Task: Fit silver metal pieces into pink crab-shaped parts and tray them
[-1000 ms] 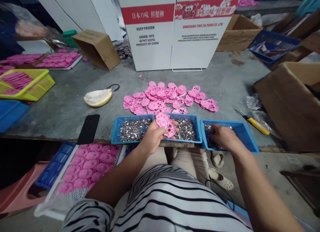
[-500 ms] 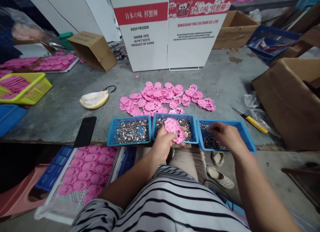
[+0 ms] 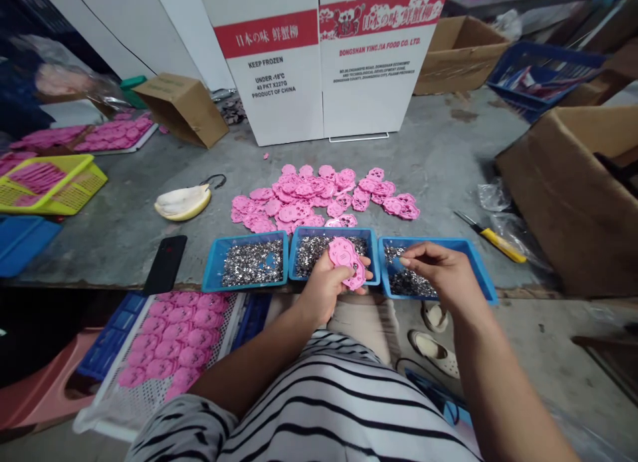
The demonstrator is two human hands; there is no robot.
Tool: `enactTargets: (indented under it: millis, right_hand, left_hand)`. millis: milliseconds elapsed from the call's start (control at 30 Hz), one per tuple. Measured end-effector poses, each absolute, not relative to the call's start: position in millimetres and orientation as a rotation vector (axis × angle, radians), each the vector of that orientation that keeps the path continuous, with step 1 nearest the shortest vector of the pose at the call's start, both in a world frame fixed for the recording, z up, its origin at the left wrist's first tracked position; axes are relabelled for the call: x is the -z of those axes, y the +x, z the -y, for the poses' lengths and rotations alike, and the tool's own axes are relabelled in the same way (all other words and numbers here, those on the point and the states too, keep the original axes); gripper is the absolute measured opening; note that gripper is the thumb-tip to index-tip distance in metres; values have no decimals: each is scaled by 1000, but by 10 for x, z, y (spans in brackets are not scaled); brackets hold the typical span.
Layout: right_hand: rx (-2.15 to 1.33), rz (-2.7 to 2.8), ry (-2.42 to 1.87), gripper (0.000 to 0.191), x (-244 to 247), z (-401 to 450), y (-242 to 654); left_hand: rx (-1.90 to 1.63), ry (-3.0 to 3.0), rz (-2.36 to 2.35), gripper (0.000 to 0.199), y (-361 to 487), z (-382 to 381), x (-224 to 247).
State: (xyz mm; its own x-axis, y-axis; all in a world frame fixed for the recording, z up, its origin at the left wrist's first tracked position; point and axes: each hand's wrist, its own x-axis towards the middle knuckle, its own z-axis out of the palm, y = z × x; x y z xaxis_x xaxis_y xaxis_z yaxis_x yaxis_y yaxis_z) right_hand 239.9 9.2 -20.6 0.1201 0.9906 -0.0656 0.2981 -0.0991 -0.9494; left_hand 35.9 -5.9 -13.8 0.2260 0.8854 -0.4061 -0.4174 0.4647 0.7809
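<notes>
My left hand [image 3: 326, 286] grips a pink scalloped plastic piece [image 3: 343, 257] over the front of the middle blue tray [image 3: 377, 276]. Above the right blue tray [image 3: 481, 269], my right hand [image 3: 441, 266] has its thumb and fingertips pinched together; whatever they hold is too small to name. Small shiny metal parts lie in both of these trays and in the left blue tray [image 3: 208, 269]. Behind the trays spreads a pile of similar pink pieces [image 3: 299, 199] on the grey table [image 3: 438, 163].
A black phone [image 3: 165, 264] and a yellow-and-white oval object [image 3: 183, 203] lie at left. At right are a yellow-handled tool [image 3: 503, 244] and an open cardboard box [image 3: 563, 209]. A white carton [image 3: 279, 116] stands behind. Below left, a white crate [image 3: 112, 409] holds pink pieces.
My right hand has lifted and moved left out of the metal parts, its fingertips now pinched above the right tray. The view has shifted slightly. My left hand still holds the pink piece.
</notes>
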Motion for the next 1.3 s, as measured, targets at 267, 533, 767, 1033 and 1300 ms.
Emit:
enactTargets:
  millis: [267, 533, 767, 1033, 1300]
  right_hand:
    - [-1157, 1282, -1295, 26, 140, -63, 2256]
    - [-1233, 1348, -1191, 20, 37, -106, 2228]
    - [-1274, 1257, -1118, 20, -8, -81, 2113]
    - [-1295, 1006, -1012, 18, 196, 89, 1822]
    - [-1449, 883, -974, 23, 133, 164, 1527]
  left_hand:
    - [-919, 660, -967, 40, 608, 75, 72]
    - [-1016, 611, -931, 45, 749, 29, 18]
    - [-1088, 557, -893, 52, 707, 12, -42]
    - [-1097, 643, -886, 53, 514, 69, 34]
    - [-1185, 623, -930, 45, 285, 196, 45]
